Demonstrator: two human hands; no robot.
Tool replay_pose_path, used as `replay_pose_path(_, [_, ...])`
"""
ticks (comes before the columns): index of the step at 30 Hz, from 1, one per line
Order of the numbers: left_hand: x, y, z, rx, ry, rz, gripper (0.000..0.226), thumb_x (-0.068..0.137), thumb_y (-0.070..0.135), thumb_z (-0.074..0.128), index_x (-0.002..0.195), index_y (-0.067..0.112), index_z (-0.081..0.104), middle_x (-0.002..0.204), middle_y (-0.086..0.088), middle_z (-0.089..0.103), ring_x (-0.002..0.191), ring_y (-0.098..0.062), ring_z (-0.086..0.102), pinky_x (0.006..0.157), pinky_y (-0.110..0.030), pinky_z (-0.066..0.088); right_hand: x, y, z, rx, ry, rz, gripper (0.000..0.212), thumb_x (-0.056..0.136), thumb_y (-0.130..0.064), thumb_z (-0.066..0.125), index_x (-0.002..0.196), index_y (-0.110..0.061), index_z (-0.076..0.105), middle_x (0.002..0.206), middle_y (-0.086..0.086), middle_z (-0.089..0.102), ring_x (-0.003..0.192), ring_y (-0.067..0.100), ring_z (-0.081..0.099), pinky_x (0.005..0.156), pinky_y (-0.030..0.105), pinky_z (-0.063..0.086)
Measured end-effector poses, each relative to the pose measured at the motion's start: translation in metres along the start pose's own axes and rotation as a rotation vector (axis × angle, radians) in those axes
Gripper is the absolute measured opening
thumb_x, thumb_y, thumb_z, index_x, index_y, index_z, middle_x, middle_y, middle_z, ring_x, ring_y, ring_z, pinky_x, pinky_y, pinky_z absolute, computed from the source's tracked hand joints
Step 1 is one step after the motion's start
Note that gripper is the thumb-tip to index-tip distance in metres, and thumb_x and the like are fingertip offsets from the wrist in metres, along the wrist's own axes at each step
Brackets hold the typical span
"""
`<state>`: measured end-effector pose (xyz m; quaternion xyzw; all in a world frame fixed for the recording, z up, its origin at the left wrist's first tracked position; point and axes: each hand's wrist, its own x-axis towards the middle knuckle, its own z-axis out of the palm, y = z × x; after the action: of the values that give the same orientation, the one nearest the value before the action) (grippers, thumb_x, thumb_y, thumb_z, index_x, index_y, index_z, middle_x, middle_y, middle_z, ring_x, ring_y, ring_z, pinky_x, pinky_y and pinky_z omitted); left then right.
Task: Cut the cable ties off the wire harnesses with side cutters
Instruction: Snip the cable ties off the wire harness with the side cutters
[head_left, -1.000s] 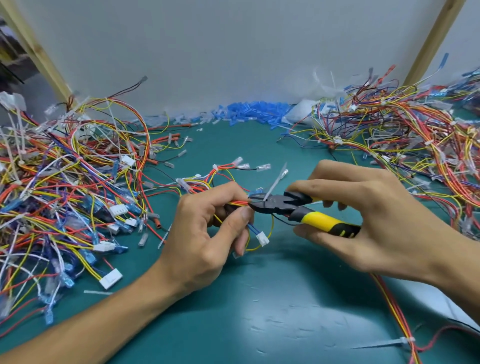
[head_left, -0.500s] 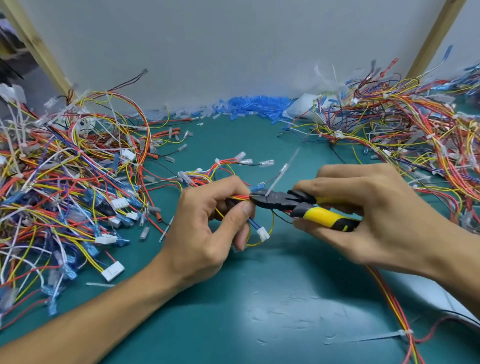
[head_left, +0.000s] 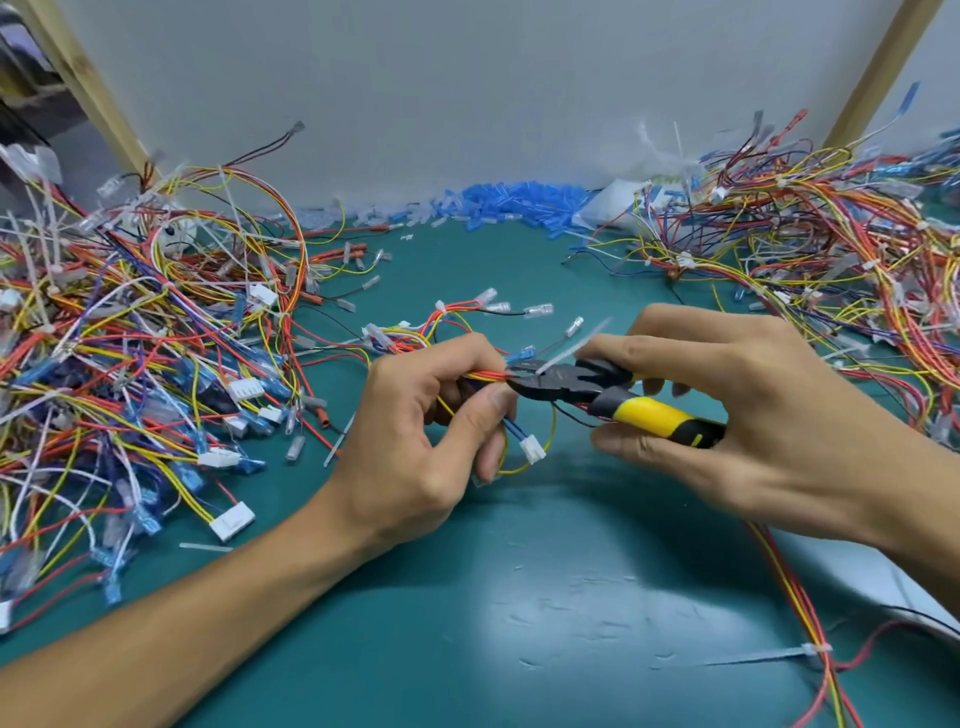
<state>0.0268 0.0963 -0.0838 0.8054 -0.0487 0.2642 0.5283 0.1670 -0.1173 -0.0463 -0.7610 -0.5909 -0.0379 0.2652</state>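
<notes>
My left hand (head_left: 415, 441) pinches the floppy red-and-yellow wire harness (head_left: 483, 375) beside its stiff white cable tie (head_left: 571, 349), right hand (head_left: 779, 415) gripping yellow-handled side cutters (head_left: 571, 387)

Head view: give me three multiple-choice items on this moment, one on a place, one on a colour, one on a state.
1. Where is the head of the side cutters?
A. At the wire harness, beside the fingertips of the left hand
B. Flat on the mat
C. In the far blue heap

2. What colour is the cutters' handle grip?
A. Red
B. Yellow and black
C. White

3. What is the right hand doing?
A. Resting open
B. Pulling a connector
C. Gripping the side cutters

Answers: 1 A, the dark head meets the bundle at the fingertips, by a white cable tie. 2 B, the grip shows yellow with black ends. 3 C, its fingers curl round the handles.
</notes>
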Motion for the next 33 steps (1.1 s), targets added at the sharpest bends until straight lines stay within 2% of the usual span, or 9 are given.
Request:
replay_pose_path(5, [0.0001,0.0004,0.0001,-0.007,-0.039,-0.027,0.018,0.099,0.003,0.055,0.082,0.006,0.058,0.047,0.002,0.056,0.038,-0.01,0.05,0.048,-0.009,0.035,-0.0015,0.0005,-0.0037,-0.03,0.003,0.013,0.04,0.092,-0.042,0.08,0.128,-0.027,0.071,0.101,-0.008,0.058,0.089,0.014,0.056,0.079,0.031,0.046])
replay_pose_path(8, [0.0009,-0.0001,-0.0011,-0.024,-0.046,-0.018,0.018,0.099,0.007,0.056,0.081,0.007,0.058,0.048,0.003,0.056,0.038,-0.01,0.05,0.048,-0.008,0.036,0.0002,-0.0001,-0.0023,0.005,-0.016,0.019,0.039,0.092,-0.044,0.079,0.127,-0.031,0.071,0.1,-0.01,0.058,0.088,0.009,0.056,0.079,0.022,0.041])
replay_pose_path(14, [-0.0002,0.0028,-0.0009,-0.048,-0.057,0.018,0.019,0.098,0.015,0.054,0.081,0.007,0.057,0.048,0.006,0.054,0.038,-0.011,0.051,0.048,-0.008,0.036,-0.0006,-0.0011,-0.0021,0.024,-0.011,0.027,0.037,0.089,-0.049,0.076,0.123,-0.034,0.073,0.097,-0.007,0.061,0.086,0.013,0.058,0.075,0.023,0.043])
replay_pose_path(17, [-0.0007,0.0022,-0.001,-0.046,-0.042,0.021,0.018,0.098,0.013,0.053,0.081,0.007,0.057,0.048,0.005,0.054,0.038,-0.012,0.05,0.048,-0.009,0.035,0.0002,-0.004,-0.0029,0.019,-0.011,0.01,0.022,0.089,-0.042,0.077,0.109,-0.032,0.076,0.083,-0.009,0.057,0.075,0.013,0.054,0.066,0.019,0.037])
replay_pose_path(19, [-0.0007,0.002,-0.0012,-0.026,-0.05,0.015,0.018,0.098,0.008,0.054,0.08,0.006,0.057,0.047,0.004,0.054,0.038,-0.009,0.049,0.049,-0.008,0.035,0.0004,-0.0048,-0.0026,0.017,-0.029,0.009,0.013,0.09,-0.04,0.076,0.095,-0.028,0.075,0.074,-0.007,0.054,0.066,0.014,0.05,0.058,0.022,0.034])
replay_pose_path(22, [-0.0011,0.0033,-0.0013,0.008,-0.077,0.014,0.018,0.097,0.001,0.055,0.079,0.004,0.057,0.047,0.004,0.055,0.038,-0.004,0.047,0.049,-0.007,0.034,-0.0014,-0.0036,-0.0038,0.01,-0.059,0.025,0.019,0.09,-0.039,0.075,0.083,-0.022,0.071,0.067,-0.002,0.054,0.06,0.019,0.045,0.053,0.026,0.033])
replay_pose_path(25, [-0.0019,0.0048,-0.0012,0.004,-0.088,0.026,0.019,0.097,0.011,0.055,0.079,0.005,0.058,0.047,0.006,0.055,0.039,-0.004,0.048,0.05,-0.007,0.035,-0.0023,-0.0025,-0.005,0.014,-0.08,0.045,0.024,0.09,-0.036,0.077,0.077,-0.018,0.067,0.062,0.002,0.05,0.059,0.021,0.041,0.052,0.028,0.03])
replay_pose_path(29, [-0.0002,0.0049,-0.0005,-0.035,-0.048,0.012,0.021,0.097,0.018,0.055,0.079,0.007,0.058,0.046,0.004,0.056,0.038,-0.01,0.049,0.048,-0.009,0.036,-0.0007,-0.0032,-0.0017,-0.016,-0.022,0.031,0.022,0.089,-0.043,0.074,0.086,-0.022,0.071,0.068,-0.004,0.055,0.061,0.018,0.047,0.054,0.04,0.04])
replay_pose_path(33, [0.0018,0.0037,0.0003,-0.07,0.008,-0.009,0.022,0.097,0.019,0.056,0.08,0.005,0.059,0.046,0.001,0.055,0.036,-0.012,0.048,0.045,-0.012,0.034,-0.0006,0.0003,-0.0036,-0.015,0.001,0.054,0.027,0.089,-0.052,0.073,0.101,-0.027,0.072,0.084,-0.014,0.057,0.073,0.012,0.055,0.063,0.043,0.048])
